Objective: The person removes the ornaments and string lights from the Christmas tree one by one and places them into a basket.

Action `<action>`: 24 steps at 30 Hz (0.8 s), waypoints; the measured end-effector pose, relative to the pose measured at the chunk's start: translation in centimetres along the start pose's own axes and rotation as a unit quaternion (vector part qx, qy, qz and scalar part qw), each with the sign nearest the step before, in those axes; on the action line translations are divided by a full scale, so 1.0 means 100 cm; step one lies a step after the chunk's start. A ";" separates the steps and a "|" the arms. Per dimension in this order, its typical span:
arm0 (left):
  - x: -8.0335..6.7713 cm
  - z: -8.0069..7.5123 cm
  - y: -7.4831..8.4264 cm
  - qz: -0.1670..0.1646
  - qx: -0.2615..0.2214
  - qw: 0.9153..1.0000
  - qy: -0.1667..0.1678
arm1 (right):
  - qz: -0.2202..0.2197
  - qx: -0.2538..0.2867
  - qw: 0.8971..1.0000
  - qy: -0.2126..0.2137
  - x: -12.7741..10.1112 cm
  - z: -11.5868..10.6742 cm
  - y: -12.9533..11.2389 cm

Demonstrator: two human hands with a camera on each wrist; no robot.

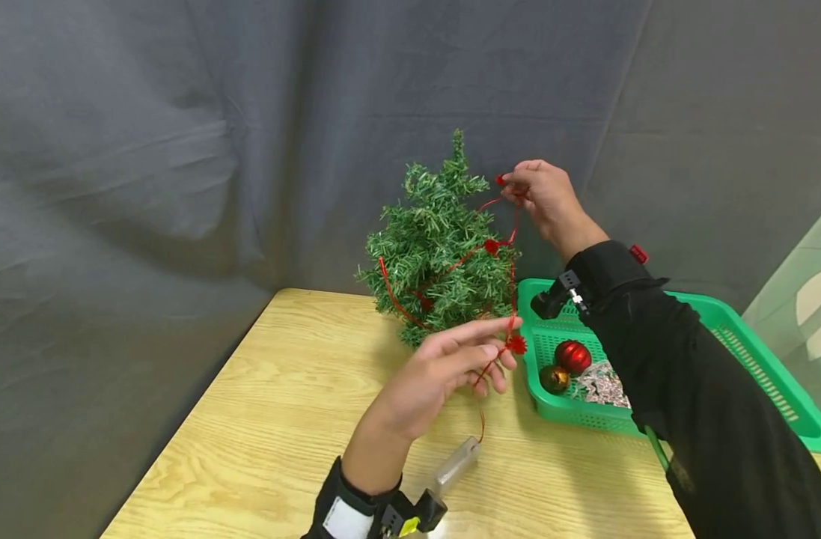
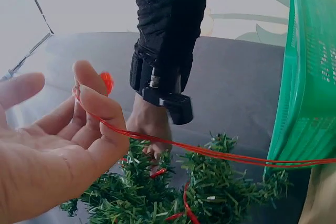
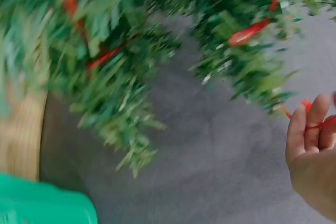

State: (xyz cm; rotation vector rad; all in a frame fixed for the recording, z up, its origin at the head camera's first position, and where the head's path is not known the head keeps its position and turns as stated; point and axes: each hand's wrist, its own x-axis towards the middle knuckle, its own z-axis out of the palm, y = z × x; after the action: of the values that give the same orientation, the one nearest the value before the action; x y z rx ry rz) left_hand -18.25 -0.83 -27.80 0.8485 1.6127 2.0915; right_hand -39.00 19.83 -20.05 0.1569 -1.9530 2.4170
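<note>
A small green artificial Christmas tree (image 1: 437,232) stands on the table, partly wrapped by a red light string (image 1: 465,258) with fuzzy red balls along it. Beside the tree's upper right, my right hand (image 1: 541,196) pinches the string near one red ball (image 1: 501,180). My left hand (image 1: 444,367) is lower, in front of the tree; the string passes between its bent fingers near another red ball (image 1: 516,344). In the left wrist view, several red strands (image 2: 210,153) run from these fingers. A pale translucent case (image 1: 457,464) at the string's end lies on the table.
Right of the tree is a green plastic basket (image 1: 550,408) holding a shiny red ornament (image 1: 573,357), a brown-gold ornament (image 1: 554,379) and a silvery bundle (image 1: 602,385). My right forearm passes over it. A grey cloth (image 1: 181,150) hangs behind the wooden table (image 1: 248,419).
</note>
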 end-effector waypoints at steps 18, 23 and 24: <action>0.002 0.006 -0.002 -0.022 0.119 0.992 0.026 | -0.005 -0.187 0.975 0.119 -0.006 -0.008 0.014; 0.002 0.005 -0.002 -0.013 0.136 0.990 0.032 | 0.026 -0.140 0.982 0.126 -0.013 -0.012 0.006; 0.001 0.005 -0.002 -0.013 0.140 0.990 0.032 | 0.030 -0.150 0.980 0.126 -0.014 -0.014 0.005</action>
State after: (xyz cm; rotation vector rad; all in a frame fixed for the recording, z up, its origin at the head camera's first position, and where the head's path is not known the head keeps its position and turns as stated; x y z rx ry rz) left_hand -18.04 -0.34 -27.84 0.8490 1.9715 1.9199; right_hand -37.76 21.12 -21.00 -0.2079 -2.1890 2.0187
